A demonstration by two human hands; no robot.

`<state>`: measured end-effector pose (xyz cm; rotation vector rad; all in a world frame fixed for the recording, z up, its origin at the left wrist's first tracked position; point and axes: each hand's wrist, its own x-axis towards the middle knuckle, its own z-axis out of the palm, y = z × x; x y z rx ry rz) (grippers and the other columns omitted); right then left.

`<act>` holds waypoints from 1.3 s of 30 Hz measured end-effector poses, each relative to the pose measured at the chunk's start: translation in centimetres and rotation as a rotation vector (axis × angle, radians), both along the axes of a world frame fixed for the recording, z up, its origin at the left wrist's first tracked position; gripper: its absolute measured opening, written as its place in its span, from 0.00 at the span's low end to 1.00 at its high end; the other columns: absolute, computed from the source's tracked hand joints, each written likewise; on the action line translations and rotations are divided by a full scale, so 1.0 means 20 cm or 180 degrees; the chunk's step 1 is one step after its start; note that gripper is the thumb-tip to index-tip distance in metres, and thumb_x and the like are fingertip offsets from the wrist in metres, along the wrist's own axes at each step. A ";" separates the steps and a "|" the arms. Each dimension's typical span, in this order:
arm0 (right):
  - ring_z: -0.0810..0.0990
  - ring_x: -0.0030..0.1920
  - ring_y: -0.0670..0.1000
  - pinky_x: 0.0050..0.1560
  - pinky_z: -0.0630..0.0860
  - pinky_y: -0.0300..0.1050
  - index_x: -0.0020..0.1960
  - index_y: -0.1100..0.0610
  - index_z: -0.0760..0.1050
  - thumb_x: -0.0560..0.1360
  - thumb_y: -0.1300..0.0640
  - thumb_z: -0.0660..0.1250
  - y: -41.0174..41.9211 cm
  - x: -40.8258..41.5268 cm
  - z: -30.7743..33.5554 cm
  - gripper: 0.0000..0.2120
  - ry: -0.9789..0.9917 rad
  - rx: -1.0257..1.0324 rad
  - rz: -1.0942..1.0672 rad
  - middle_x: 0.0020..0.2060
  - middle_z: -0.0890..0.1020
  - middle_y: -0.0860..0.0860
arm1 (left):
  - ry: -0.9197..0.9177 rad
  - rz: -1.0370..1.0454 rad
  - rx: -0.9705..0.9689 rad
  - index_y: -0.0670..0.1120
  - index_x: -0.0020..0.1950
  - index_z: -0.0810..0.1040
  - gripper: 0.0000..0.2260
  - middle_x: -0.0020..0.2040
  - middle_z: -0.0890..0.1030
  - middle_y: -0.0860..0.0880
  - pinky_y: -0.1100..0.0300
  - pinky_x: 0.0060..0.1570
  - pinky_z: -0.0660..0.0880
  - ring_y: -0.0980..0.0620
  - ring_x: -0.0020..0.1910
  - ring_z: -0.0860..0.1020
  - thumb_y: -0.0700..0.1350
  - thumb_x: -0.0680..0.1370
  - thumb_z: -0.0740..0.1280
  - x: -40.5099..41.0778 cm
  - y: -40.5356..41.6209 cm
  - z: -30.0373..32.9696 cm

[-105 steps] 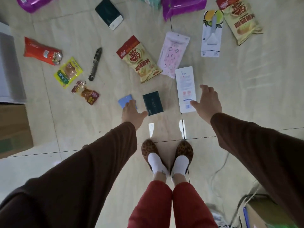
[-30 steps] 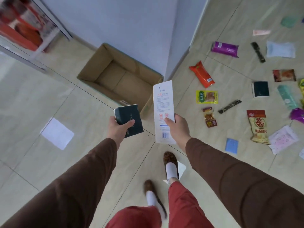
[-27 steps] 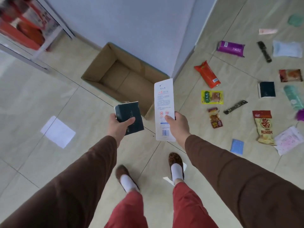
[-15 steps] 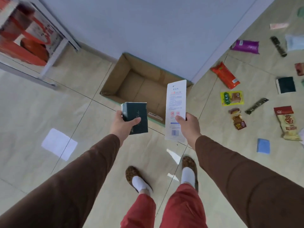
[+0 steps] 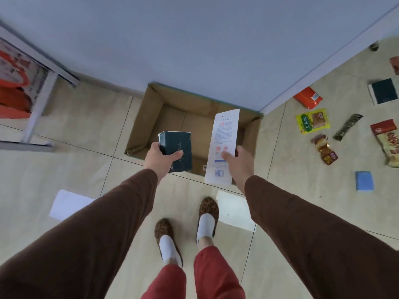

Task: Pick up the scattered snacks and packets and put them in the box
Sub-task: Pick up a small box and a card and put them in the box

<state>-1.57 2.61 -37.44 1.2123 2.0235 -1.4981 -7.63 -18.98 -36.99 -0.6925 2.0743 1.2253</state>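
An open cardboard box [image 5: 151, 113] stands on the tiled floor against a blue-grey wall, and nothing shows inside it. My left hand [image 5: 160, 158] grips a dark green packet [image 5: 179, 145] over the box's near edge. My right hand [image 5: 239, 162] pinches a long white printed packet [image 5: 224, 139] upright over the box's near right side. More snacks lie on the floor to the right: a red packet [image 5: 307, 98], a yellow-green packet [image 5: 313, 124], a dark stick packet [image 5: 347, 129], a small blue packet [image 5: 364, 180] and a yellow chips bag [image 5: 388, 141].
A white metal rack [image 5: 38, 98] holding red bags stands at the left. A dark green packet with a white edge [image 5: 383, 93] lies at the far right. The wall corner juts out just right of the box. My feet [image 5: 187, 225] stand just short of the box.
I picked up the two packets from among the scattered snacks, turned and walked to the box. Both hands now hold them over its near edge; the box is closer and centred.
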 end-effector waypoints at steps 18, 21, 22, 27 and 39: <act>0.67 0.67 0.56 0.63 0.71 0.54 0.74 0.51 0.64 0.75 0.51 0.71 -0.11 -0.08 -0.21 0.30 -0.0243 0.1855 0.1743 0.68 0.71 0.51 | 0.1121 -0.3368 -0.1516 0.47 0.74 0.64 0.33 0.70 0.69 0.45 0.47 0.65 0.70 0.44 0.67 0.67 0.53 0.73 0.74 -0.31 -0.03 -0.23; 0.68 0.65 0.55 0.61 0.71 0.51 0.72 0.50 0.66 0.75 0.52 0.71 -0.12 -0.03 -0.15 0.28 -0.0117 0.2017 0.1899 0.66 0.71 0.50 | 0.1390 -0.3813 -0.1541 0.48 0.73 0.65 0.32 0.68 0.70 0.46 0.48 0.63 0.71 0.44 0.66 0.68 0.53 0.73 0.74 -0.28 0.02 -0.15; 0.68 0.65 0.55 0.61 0.71 0.51 0.72 0.50 0.66 0.75 0.53 0.71 -0.11 -0.01 -0.12 0.28 -0.0101 0.2050 0.1885 0.66 0.71 0.50 | 0.1429 -0.3892 -0.1549 0.48 0.73 0.65 0.32 0.68 0.70 0.46 0.48 0.63 0.70 0.44 0.66 0.68 0.53 0.73 0.74 -0.27 0.04 -0.13; 0.68 0.65 0.56 0.61 0.70 0.50 0.71 0.51 0.68 0.74 0.53 0.71 -0.03 0.13 -0.01 0.27 -0.0111 0.2060 0.1684 0.66 0.71 0.51 | 0.1621 -0.4254 -0.1511 0.48 0.74 0.65 0.32 0.69 0.69 0.46 0.48 0.66 0.68 0.44 0.68 0.67 0.53 0.74 0.73 -0.19 0.21 0.02; 0.68 0.64 0.56 0.61 0.70 0.51 0.71 0.52 0.68 0.74 0.56 0.70 0.51 0.79 0.17 0.27 -0.0195 0.1974 0.0931 0.65 0.71 0.51 | 0.1855 -0.5043 -0.1319 0.47 0.70 0.68 0.28 0.65 0.71 0.48 0.50 0.60 0.70 0.46 0.64 0.68 0.53 0.74 0.73 0.34 0.95 0.24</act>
